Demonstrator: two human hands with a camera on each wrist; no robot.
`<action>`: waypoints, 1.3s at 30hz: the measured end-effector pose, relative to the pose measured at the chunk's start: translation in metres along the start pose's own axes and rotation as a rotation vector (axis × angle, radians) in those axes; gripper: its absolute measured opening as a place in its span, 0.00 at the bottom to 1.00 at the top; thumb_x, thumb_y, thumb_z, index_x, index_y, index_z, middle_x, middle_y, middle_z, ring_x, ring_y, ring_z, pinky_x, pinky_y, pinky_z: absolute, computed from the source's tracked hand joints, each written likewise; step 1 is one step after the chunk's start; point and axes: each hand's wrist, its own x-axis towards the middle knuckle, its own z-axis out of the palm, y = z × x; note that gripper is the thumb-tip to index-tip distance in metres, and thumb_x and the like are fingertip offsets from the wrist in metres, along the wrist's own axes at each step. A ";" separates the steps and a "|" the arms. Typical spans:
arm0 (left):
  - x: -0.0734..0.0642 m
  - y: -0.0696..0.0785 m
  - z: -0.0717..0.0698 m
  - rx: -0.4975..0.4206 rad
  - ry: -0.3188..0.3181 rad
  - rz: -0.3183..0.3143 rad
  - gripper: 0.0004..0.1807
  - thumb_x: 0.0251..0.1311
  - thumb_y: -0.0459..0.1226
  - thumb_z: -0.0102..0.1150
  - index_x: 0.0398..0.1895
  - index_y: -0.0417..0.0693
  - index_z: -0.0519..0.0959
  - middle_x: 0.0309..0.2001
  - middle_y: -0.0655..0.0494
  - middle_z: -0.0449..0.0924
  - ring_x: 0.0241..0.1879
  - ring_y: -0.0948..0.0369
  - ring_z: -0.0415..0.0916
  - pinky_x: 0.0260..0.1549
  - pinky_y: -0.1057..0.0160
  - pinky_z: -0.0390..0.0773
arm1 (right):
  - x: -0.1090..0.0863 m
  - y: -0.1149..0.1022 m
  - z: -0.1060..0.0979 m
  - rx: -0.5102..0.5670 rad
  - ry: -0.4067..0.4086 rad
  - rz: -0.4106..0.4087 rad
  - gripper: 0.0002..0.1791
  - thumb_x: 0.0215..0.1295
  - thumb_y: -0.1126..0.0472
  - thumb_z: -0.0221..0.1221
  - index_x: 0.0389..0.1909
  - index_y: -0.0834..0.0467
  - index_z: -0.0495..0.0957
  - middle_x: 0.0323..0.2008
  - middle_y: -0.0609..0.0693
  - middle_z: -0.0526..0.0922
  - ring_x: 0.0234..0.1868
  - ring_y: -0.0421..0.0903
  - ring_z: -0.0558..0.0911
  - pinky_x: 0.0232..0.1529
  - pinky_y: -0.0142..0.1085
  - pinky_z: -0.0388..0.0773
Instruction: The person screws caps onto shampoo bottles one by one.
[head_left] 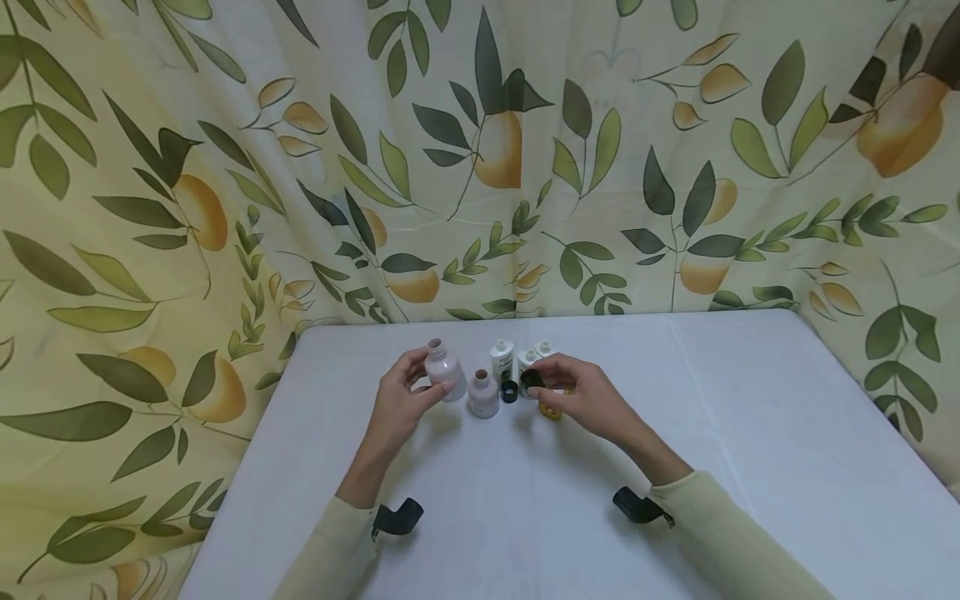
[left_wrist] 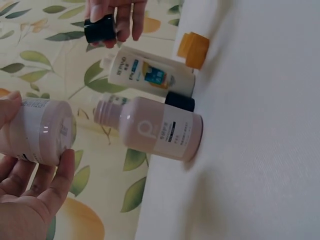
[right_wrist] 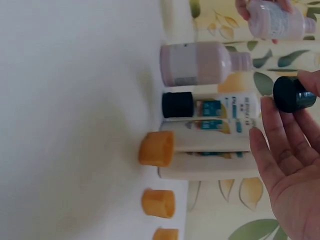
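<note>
A pale pink bottle [head_left: 445, 373] is up off the table in the person's left hand [head_left: 401, 392], neck upward and mouth uncovered; what it holds I cannot tell from here. Just beside it, on the right, a second pink bottle [left_wrist: 160, 127] stands upright on the cloth, also uncapped, a printed label round its body, its contents hidden by the cloudy wall. Next come three white bottles [head_left: 502, 358] with blue-and-orange labels, clustered close together, their narrow necks bare.

The left hand grasps its bottle round the body, thumb on the near side and fingers behind. The right hand [head_left: 588, 396] pinches a black cap [right_wrist: 294, 94] between thumb and fingertips, holding it in the air in front of the white bottles, apart from either pink neck. Below, a spare black cap [head_left: 509, 391] rests before the white bottles, and yellow caps [right_wrist: 158, 202] sit in a row to the right.

All this stands toward the far edge of a white-covered table [head_left: 540, 517]. Pale sleeves [head_left: 727, 533] reach in, a small black camera [head_left: 400, 517] at each wrist. Behind hangs a cream curtain [head_left: 600, 167] printed with green leaves and orange fruit.
</note>
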 end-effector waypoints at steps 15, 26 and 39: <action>-0.002 0.010 0.013 0.011 -0.001 0.010 0.31 0.57 0.35 0.75 0.64 0.51 0.75 0.63 0.55 0.77 0.61 0.54 0.76 0.57 0.58 0.82 | 0.002 -0.015 -0.021 -0.022 0.078 -0.007 0.19 0.67 0.55 0.67 0.56 0.54 0.80 0.53 0.51 0.84 0.48 0.48 0.86 0.52 0.42 0.84; 0.001 0.021 0.020 -0.019 -0.028 0.073 0.32 0.58 0.34 0.74 0.65 0.49 0.73 0.62 0.52 0.78 0.60 0.53 0.77 0.55 0.59 0.83 | 0.005 -0.035 -0.039 0.007 0.114 -0.065 0.21 0.68 0.55 0.67 0.60 0.53 0.80 0.53 0.52 0.83 0.47 0.49 0.86 0.45 0.30 0.83; 0.002 0.032 0.033 -0.067 -0.069 0.084 0.30 0.57 0.31 0.74 0.63 0.45 0.74 0.62 0.51 0.76 0.59 0.53 0.76 0.54 0.59 0.83 | 0.004 -0.054 -0.046 0.067 0.208 -0.113 0.19 0.68 0.59 0.67 0.56 0.59 0.77 0.51 0.54 0.82 0.47 0.45 0.86 0.46 0.27 0.83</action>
